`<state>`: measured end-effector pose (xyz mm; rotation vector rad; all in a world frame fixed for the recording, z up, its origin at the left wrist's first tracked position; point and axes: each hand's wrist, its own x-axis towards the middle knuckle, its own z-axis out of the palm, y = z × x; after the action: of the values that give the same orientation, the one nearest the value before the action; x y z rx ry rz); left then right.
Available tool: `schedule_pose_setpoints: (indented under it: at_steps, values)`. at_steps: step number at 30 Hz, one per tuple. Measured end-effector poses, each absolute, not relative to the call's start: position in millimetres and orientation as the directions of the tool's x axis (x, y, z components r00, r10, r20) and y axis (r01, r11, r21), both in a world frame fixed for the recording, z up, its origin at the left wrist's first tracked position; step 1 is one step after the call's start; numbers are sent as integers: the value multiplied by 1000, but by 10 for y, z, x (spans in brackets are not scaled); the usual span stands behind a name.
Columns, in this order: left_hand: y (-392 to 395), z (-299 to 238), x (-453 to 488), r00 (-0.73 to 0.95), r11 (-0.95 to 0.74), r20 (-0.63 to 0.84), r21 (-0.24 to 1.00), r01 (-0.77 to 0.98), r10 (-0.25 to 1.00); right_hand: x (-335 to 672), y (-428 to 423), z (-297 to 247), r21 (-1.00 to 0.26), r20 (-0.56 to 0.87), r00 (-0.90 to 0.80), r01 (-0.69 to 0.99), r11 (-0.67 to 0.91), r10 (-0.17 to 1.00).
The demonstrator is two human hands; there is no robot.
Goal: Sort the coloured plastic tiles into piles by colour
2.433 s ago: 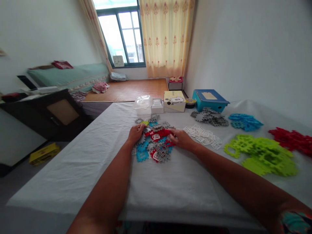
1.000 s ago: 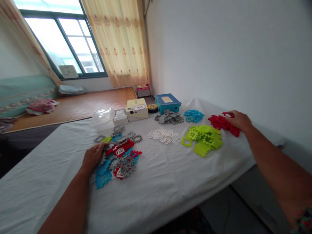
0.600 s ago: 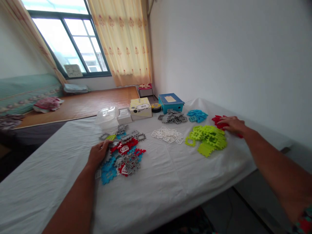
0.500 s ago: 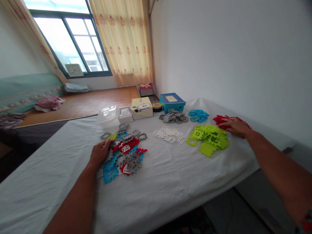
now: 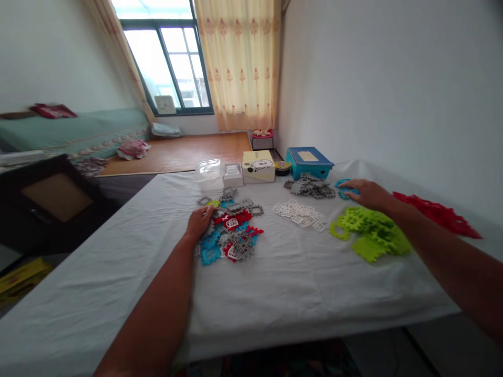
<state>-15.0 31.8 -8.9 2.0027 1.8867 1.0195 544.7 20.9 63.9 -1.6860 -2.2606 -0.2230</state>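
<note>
My left hand rests at the left edge of a mixed pile of flat interlocking plastic pieces in red, blue, grey and white. Its fingers look curled together beside a small green piece; what they hold, if anything, is hidden. On the right, my right hand reaches over the blue pieces, thumb and fingers apart, covering part of them. Below that hand lies a heap of lime-green pieces. Red pieces form a pile beyond my right forearm. White frame pieces and grey pieces lie in separate piles mid-table.
Along the back of the cloth-covered table stand a clear plastic container, a small white box, a yellow box, a round black-and-yellow tin and a blue box. A wall borders the right side.
My right hand has moved from the red pile left to the blue pieces. My left hand stays at the mixed pile. The view has turned left.
</note>
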Motion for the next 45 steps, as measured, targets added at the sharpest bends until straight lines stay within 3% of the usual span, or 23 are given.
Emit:
schedule_pose_setpoints:
  at_steps: [3, 5, 7, 11, 14, 20, 26, 28, 32, 36, 40, 45]
  values:
    - [304, -103, -146, -58, -168, 338, 601, 781, 939, 4303, 149, 607, -311, 237, -531, 752, 581, 814]
    - [283, -98, -142, -57, -170, 335, 610, 774, 941, 3580, 63, 484, -343, 219, -673, 625, 701, 707]
    - [264, -85, -135, -58, -171, 332, 618, 767, 942, 3009, 23, 328, -312, 212, -711, 601, 736, 671]
    - [264, -69, -132, -65, -162, 319, 635, 755, 946, 2415, 124, 114, -253, 217, -583, 741, 622, 783]
    - [289, -82, -141, -64, -174, 330, 640, 748, 942, 2353, 214, 104, -255, 218, -561, 757, 602, 798]
    - [308, -95, -128, -55, -187, 337, 641, 744, 940, 2717, 226, 283, -476, 182, -597, 642, 601, 781]
    - [299, -94, -117, -63, -172, 330, 636, 753, 942, 3186, 235, 310, -623, 42, -493, 667, 408, 869]
    - [298, -97, -124, -60, -175, 331, 633, 755, 942, 3294, 219, 284, -561, 37, -464, 723, 402, 885]
    - [295, -96, -136, -61, -171, 329, 631, 757, 942, 3399, 144, 230, -326, 162, -462, 809, 489, 872]
    - [298, -92, -140, -64, -168, 324, 637, 752, 944, 3362, 56, 148, -216, 178, -517, 810, 546, 837]
    - [287, -60, -145, -54, -176, 326, 633, 754, 944, 3315, -50, 111, -190, 186, -544, 797, 573, 818]
    - [248, 19, -160, -68, -150, 317, 615, 774, 946, 3623, -208, 273, -278, 268, -535, 753, 596, 801]
